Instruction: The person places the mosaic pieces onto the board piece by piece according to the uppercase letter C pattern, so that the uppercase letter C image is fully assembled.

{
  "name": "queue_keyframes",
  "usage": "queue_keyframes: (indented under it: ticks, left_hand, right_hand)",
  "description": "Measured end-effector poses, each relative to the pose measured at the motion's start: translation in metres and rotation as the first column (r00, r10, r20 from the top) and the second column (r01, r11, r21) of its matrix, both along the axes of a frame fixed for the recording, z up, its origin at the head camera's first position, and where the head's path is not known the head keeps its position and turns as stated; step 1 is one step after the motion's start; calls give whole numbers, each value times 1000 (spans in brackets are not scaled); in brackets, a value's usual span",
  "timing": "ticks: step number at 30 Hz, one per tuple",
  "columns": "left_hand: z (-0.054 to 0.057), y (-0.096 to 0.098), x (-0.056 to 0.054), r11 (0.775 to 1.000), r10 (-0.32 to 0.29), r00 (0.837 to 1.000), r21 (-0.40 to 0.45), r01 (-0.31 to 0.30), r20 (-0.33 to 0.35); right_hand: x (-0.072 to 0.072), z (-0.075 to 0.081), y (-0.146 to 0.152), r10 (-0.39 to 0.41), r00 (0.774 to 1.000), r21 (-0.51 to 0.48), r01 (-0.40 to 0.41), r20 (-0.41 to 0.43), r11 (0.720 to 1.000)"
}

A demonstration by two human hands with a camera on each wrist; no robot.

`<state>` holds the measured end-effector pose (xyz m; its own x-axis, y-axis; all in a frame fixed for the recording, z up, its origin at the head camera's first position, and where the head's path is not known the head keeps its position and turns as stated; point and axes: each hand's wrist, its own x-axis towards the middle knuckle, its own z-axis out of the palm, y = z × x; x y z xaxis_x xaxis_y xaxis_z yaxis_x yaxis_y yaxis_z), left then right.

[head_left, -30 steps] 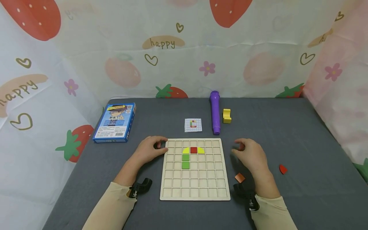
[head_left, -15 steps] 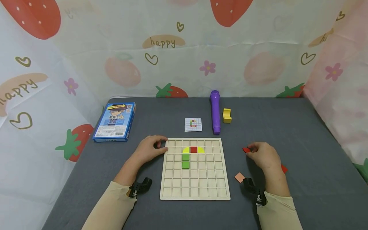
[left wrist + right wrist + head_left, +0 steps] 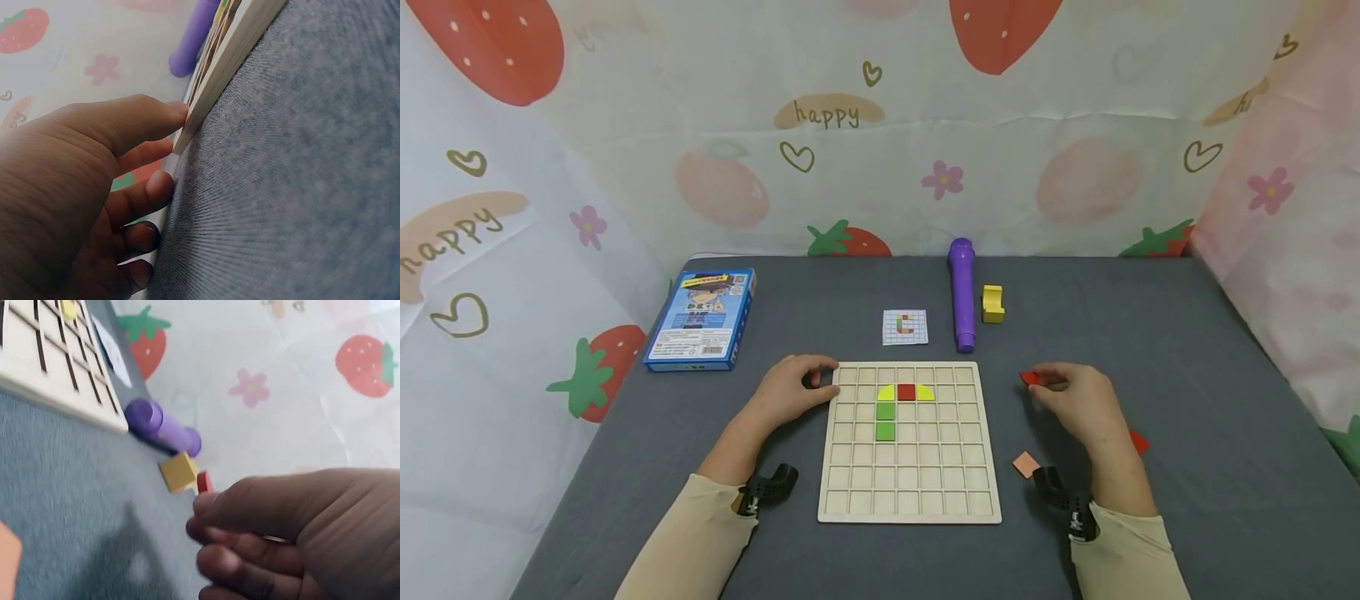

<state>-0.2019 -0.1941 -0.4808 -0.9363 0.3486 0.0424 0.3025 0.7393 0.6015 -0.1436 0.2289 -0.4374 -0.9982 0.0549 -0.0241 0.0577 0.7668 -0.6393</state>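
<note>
A wooden grid board [image 3: 915, 517] lies flat in the middle, carrying two yellow quarter-round tiles [image 3: 886, 392], a dark red square tile [image 3: 906, 392] and two green square tiles [image 3: 885, 421]. At its far left corner my left hand [image 3: 790, 388] holds the edge with thumb and index finger; the other fingers curl below them in the left wrist view. To the right of the board, my right hand [image 3: 1078, 402] pinches a small red tile [image 3: 1028, 378] between thumb and index finger. Part of that tile is hidden by the fingertips.
An orange square tile [image 3: 1026, 464] lies near the right wrist, and another red tile [image 3: 1139, 442] shows beyond the forearm. Behind the board are a pattern card [image 3: 905, 327], a purple microphone-shaped tube [image 3: 962, 300] and a yellow block [image 3: 992, 304]. A blue box [image 3: 698, 321] lies at left.
My right hand moved right from beside the board, picked up a red tile, then came slightly back towards the board with it. My left hand stayed at the board's corner.
</note>
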Motion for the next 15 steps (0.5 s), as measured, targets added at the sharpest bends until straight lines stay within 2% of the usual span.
queue_keyframes:
  ticks: [7, 11, 15]
  left_hand:
    - [1, 1, 0, 1000, -5, 1000, 5, 5, 0]
    - [2, 1, 0, 1000, -2, 1000, 6, 2, 5]
    - [2, 1, 1, 1000, 2, 1000, 3, -2, 9]
  right_hand:
    - [4, 10, -18, 68, 997, -150, -72, -32, 986]
    - [8, 15, -30, 120, 990, -248, -136, -78, 959]
    - [11, 16, -42, 157, 979, -299, -189, -128, 935]
